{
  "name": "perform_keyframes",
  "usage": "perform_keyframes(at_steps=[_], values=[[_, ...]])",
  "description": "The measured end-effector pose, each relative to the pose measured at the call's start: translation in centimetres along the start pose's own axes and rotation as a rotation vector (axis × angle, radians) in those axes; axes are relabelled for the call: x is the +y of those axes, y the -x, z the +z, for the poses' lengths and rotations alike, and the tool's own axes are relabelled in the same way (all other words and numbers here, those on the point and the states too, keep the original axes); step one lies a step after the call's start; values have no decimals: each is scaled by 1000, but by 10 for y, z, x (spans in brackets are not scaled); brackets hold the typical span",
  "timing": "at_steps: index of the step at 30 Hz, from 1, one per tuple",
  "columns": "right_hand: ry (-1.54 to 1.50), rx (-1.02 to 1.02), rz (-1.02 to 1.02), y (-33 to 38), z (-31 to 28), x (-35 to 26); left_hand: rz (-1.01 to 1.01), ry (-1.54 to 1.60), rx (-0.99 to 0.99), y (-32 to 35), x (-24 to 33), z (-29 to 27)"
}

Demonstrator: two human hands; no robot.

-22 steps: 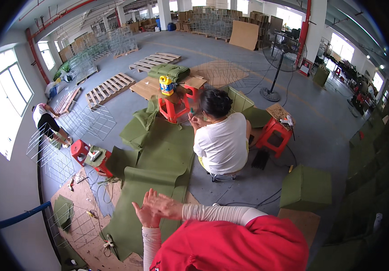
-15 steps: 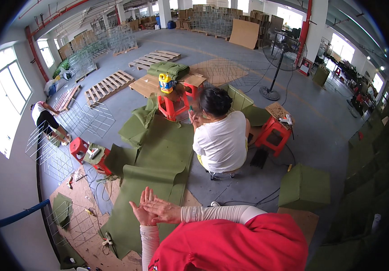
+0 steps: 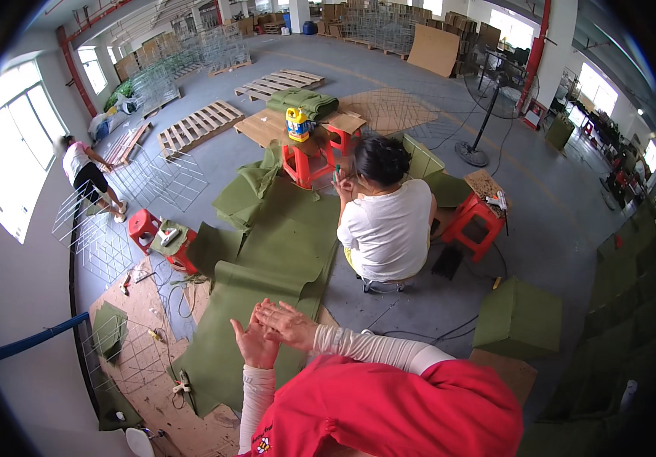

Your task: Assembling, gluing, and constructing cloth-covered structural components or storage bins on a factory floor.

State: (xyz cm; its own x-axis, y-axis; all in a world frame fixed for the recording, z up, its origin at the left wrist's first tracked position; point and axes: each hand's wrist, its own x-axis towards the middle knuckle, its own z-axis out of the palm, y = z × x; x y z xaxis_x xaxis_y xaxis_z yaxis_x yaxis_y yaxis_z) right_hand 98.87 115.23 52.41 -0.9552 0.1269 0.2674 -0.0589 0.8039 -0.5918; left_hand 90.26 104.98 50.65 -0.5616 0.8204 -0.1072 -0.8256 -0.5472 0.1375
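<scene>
My left hand [image 3: 253,344] and my right hand [image 3: 288,324] are raised in front of my chest, palms pressed loosely together with the fingers spread. Neither holds anything. Both arms wear pale sleeves under a red top. Below the hands a long sheet of green felt [image 3: 267,266] lies spread on the floor. A person in a white shirt [image 3: 385,225] sits on a low stool just beyond it, back to me.
Red plastic stools [image 3: 307,161] stand near the seated person, one carrying a yellow bottle [image 3: 297,124]. A green-covered box [image 3: 520,318] sits at right. Wire mesh panels [image 3: 126,228] and cardboard lie at left, wooden pallets [image 3: 200,126] farther back. Another person [image 3: 84,171] bends by the window.
My two hands have shifted slightly right and closed together, the right palm now sliding over the left. The seated person has barely moved.
</scene>
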Motion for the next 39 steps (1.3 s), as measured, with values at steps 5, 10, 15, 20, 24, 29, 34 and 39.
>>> perform_keyframes(at_steps=[5, 10, 15, 20, 24, 29, 34, 39], values=[[-138, 29, -235, 9, 5, -9, 60, -211, 132, 0, -2, 2], [-228, 177, -60, 1, -5, 10, -73, -526, 29, -2, -28, 16], [-196, 83, -23, 1, -2, 10, -20, -765, -44, -5, -25, 29], [-288, 225, 168, -10, -4, 11, -3, -769, -39, -7, -20, 30], [-357, -22, -42, -12, -2, 8, 2, -751, -38, -12, -16, 29], [-299, 294, 115, -18, -3, 7, 52, -617, -14, -10, -17, 21], [-183, 153, -124, -16, 2, -1, 65, -501, 34, -8, -15, 19], [-154, 105, 147, -16, -7, 10, 83, -516, -47, -6, -24, 23]])
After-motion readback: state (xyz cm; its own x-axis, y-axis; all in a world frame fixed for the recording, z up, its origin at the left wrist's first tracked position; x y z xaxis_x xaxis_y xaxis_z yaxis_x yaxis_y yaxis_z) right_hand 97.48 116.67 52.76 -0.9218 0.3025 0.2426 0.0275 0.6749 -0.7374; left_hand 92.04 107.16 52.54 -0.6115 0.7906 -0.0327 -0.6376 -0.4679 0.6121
